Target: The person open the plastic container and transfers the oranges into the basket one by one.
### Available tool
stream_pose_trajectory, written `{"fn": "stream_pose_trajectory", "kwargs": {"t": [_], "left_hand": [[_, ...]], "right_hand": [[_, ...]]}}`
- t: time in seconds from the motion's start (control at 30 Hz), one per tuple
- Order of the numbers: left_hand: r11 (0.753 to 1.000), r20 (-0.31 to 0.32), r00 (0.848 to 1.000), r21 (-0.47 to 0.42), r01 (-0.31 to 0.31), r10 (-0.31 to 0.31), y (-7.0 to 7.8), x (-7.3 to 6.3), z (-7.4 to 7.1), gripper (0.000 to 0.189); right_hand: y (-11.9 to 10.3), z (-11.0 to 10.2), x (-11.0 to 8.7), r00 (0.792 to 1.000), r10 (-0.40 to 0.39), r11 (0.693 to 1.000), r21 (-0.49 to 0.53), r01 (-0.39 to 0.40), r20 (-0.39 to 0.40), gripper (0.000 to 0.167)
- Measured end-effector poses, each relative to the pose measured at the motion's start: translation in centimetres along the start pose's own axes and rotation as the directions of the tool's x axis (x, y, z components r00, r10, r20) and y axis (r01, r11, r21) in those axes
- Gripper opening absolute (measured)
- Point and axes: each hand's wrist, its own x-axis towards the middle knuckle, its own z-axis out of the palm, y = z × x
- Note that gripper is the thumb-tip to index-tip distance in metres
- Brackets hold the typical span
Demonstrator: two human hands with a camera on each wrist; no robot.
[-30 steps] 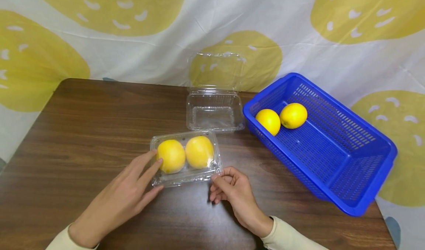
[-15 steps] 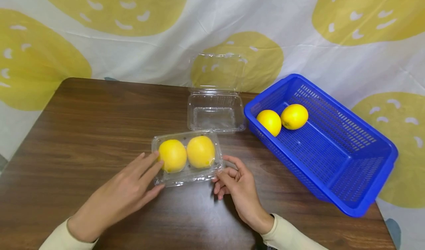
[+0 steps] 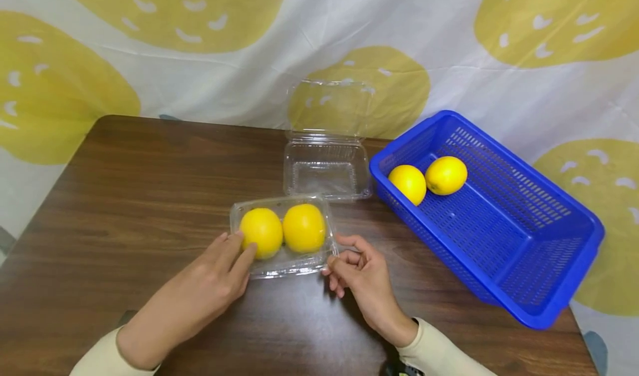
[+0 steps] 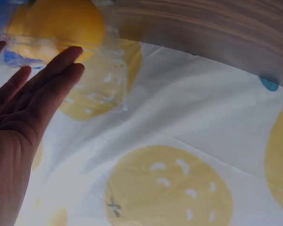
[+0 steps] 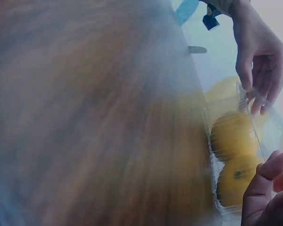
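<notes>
A clear plastic clamshell box (image 3: 294,264) lies near the middle of the table with two lemons (image 3: 304,228) inside. My left hand (image 3: 202,290) rests its extended fingers on the lid's left part, over one lemon; its thumb is hidden in the head view. In the left wrist view those fingers (image 4: 61,77) look fairly straight against the plastic. At the front right corner, my right hand (image 3: 366,287) pinches the rim between thumb and curled fingers, with the index finger along the right side. The right wrist view shows the right thumb (image 5: 273,167) beside the box.
Behind stands a second clamshell box (image 3: 324,171), lid raised, with nothing in it. A blue plastic basket (image 3: 499,287) sits at the right with two lemons (image 3: 446,175) at its left end. A patterned cloth (image 3: 209,87) hangs behind the wooden table (image 3: 140,187).
My left hand has moved slightly right and further onto the lid, its thumb now drawn in. The right index finger has straightened along the box's side. The box has barely moved.
</notes>
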Motion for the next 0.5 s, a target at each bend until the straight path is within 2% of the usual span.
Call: {"fn": "stream_pose_trajectory", "kwargs": {"t": [0.13, 0.2, 0.4, 0.5], "left_hand": [[0.999, -0.024, 1.000, 0.038, 0.000, 0.001, 0.0, 0.3, -0.2, 0.053], [1.000, -0.065, 0.998, 0.020, 0.010, -0.009, -0.2, 0.4, -0.2, 0.053], [0.993, -0.181, 0.981, -0.108, 0.057, -0.076, -1.0, 0.9, -0.8, 0.053], [0.981, -0.201, 0.972, -0.170, 0.092, -0.126, -1.6, 1.0, -1.3, 0.054]], "right_hand": [[0.0, -0.2, 0.0, 1.000, 0.000, 1.000, -0.001, 0.000, 0.011, 0.047], [0.0, -0.3, -0.1, 1.000, 0.005, 1.000, 0.000, -0.005, 0.014, 0.046], [-0.2, -0.4, -0.2, 0.999, 0.037, 0.999, 0.007, -0.037, 0.021, 0.048], [-0.3, -0.5, -0.2, 0.998, 0.051, 0.999, 0.005, -0.051, 0.022, 0.049]]}}
